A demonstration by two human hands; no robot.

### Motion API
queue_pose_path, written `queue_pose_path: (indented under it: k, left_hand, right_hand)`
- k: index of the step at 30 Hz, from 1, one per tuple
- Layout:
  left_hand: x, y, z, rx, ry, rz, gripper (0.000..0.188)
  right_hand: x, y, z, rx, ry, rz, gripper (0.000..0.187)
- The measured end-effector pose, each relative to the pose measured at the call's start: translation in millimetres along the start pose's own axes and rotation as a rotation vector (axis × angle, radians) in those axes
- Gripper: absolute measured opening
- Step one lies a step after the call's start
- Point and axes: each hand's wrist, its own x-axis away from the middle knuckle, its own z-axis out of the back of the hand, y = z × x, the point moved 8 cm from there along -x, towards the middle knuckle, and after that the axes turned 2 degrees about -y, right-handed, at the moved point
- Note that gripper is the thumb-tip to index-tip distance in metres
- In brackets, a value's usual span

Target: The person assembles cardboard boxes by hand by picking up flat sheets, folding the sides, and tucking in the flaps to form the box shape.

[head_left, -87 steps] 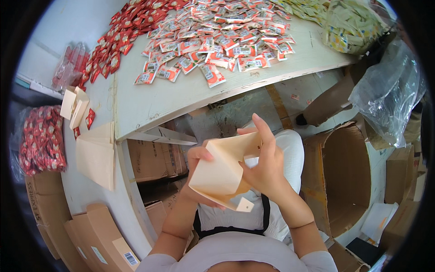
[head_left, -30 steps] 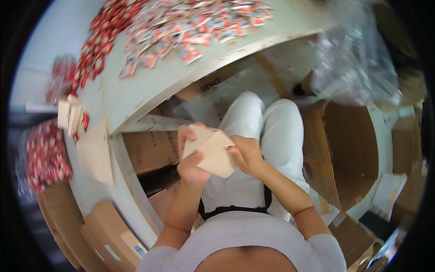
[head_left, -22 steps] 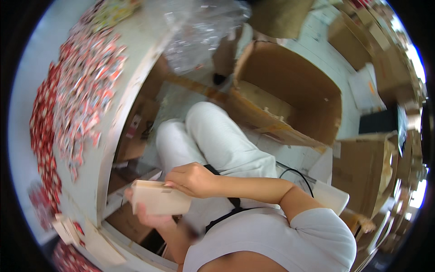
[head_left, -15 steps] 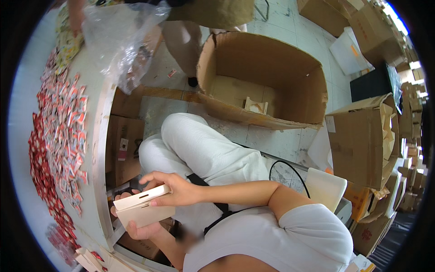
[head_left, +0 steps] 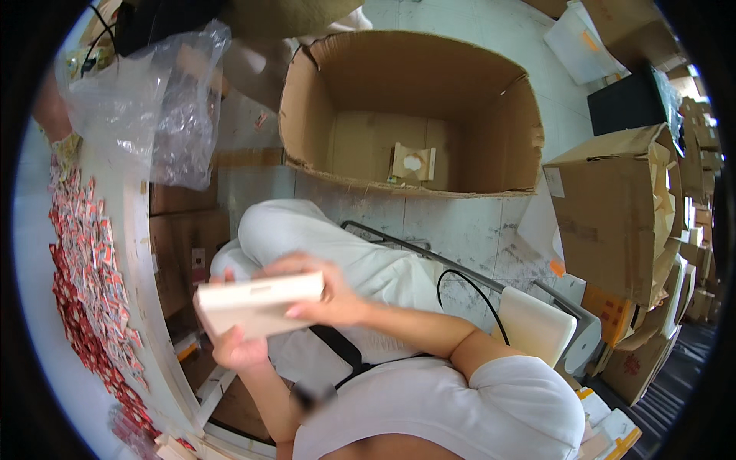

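A small cream-coloured cardboard box (head_left: pixel 257 313) is held above my lap, beside the table edge. My left hand (head_left: pixel 240 349) grips its near left side from below, with the thumb on the front face. At its right end my right hand (head_left: pixel 328 290) is closed round it, thumb in front and fingers behind the top. A small slot shows in the upper face. Some fingers behind the box are hidden, and the right hand is slightly blurred.
A big open carton (head_left: pixel 414 184) stands on the floor ahead, with a small cream box (head_left: pixel 414 162) inside. Many red-and-white sachets (head_left: pixel 92 253) cover the table (head_left: pixel 126 222) at left. Another person's hand (head_left: pixel 52 111) is near a clear plastic bag (head_left: pixel 153 115). More cartons (head_left: pixel 606 222) stand at right.
The cream box's upper part was tilted apart from its lower part; now they look closed together. The head view has shifted, so the large carton appears farther left.
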Motion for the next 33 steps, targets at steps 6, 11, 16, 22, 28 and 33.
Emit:
queue_pose_path:
  k: [6, 11, 16, 22, 28, 33]
  left_hand:
    - [-12.6, -49.3, -67.3, -0.023, -0.328, 0.361, 0.087]
    - [-21.3, -77.7, -78.7, -0.230, -0.321, 0.440, 0.080]
    - [-16.8, -86.7, -88.9, -0.331, -0.447, 0.532, 0.082]
    - [-6.7, -94.4, -84.3, -0.385, -0.381, 0.594, 0.086]
    - [-3.7, -98.1, -73.8, -0.271, -0.340, 0.661, 0.084]
    - [-0.6, -94.1, -65.4, -0.063, -0.255, 0.653, 0.077]
  right_hand:
    - [6.5, -52.8, 82.2, 0.319, 0.082, 0.211, 0.050]
    - [15.1, -66.4, 102.8, 0.296, -0.008, 0.179, 0.047]
    - [13.2, -50.9, 120.1, 0.261, 0.103, -0.116, 0.032]
    - [15.7, -31.2, 126.6, 0.326, 0.285, -0.328, 0.019]
    - [27.2, 6.3, 135.5, 0.117, 0.277, -0.430, 0.018]
    - [24.5, 2.7, 155.7, -0.081, 0.475, -0.329, 0.019]
